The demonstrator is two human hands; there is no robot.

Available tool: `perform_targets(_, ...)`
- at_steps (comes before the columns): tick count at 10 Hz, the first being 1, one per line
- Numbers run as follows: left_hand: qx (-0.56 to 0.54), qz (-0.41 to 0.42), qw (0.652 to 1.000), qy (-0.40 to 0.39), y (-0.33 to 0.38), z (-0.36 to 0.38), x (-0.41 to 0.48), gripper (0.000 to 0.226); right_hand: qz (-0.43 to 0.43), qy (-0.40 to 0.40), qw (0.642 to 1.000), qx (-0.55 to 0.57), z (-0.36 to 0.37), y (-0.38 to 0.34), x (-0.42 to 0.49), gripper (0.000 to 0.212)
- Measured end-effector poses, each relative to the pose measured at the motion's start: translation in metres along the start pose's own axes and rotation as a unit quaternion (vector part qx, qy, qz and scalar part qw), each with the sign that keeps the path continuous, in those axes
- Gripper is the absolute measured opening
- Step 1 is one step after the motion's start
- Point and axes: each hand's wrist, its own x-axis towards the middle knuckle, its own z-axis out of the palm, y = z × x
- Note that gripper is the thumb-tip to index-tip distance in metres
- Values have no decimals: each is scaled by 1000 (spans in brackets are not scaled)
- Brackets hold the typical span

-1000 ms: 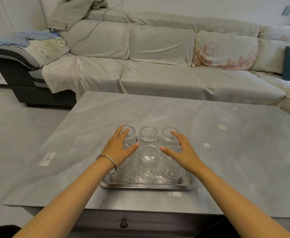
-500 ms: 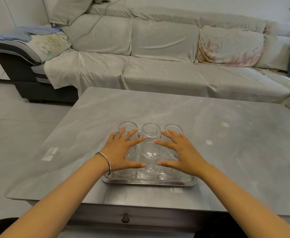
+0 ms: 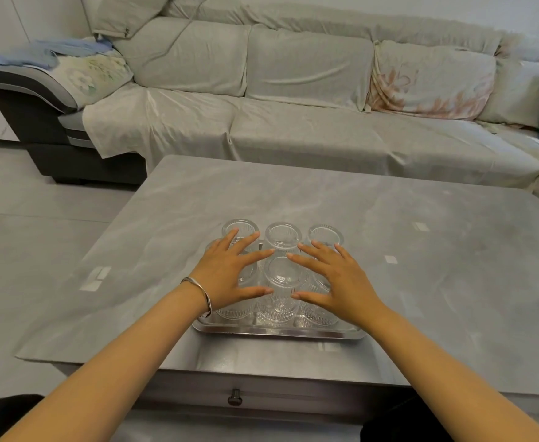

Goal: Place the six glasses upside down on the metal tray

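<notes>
Several clear ribbed glasses stand upside down in two rows on the metal tray, near the front edge of the grey table. My left hand lies flat with fingers spread over the left glasses. Over the right glasses my right hand is spread the same way. Neither hand grips a glass. The front middle glass shows between the two hands. The front left and front right glasses are partly hidden under my palms.
The grey marble-look table extends far and right of the tray. A drawer knob sits below the front edge. A covered sofa runs behind the table. Tiled floor lies to the left.
My hands went from cupping the sides of the glasses to lying spread flat over their tops. The view has shifted slightly closer.
</notes>
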Motion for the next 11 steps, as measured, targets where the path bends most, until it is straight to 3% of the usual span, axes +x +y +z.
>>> perform_targets(1, -40, -1, 999, 8, 0, -2, -3, 83, -2, -3, 1000, 9, -2, 0, 0, 70)
perform_targets(2, -117, -11, 992, 42, -3, -9, -3, 86, 27, 10, 992, 123, -8, 2, 3, 72)
perform_targets(3, -185, -45, 980, 65, -9, -16, 8, 81, 92, 37, 962, 252, -18, 7, 17, 66)
perform_targets(4, -212, -92, 972, 40, -15, -18, 25, 65, 123, 20, 963, 240, -22, 16, 39, 62)
perform_targets(6, -205, -104, 973, 15, -13, -4, 40, 62, 132, -46, 978, 158, -10, 20, 56, 59)
perform_targets(11, -186, -105, 977, 14, -13, -6, 41, 61, 118, -21, 980, 156, -12, 16, 54, 58)
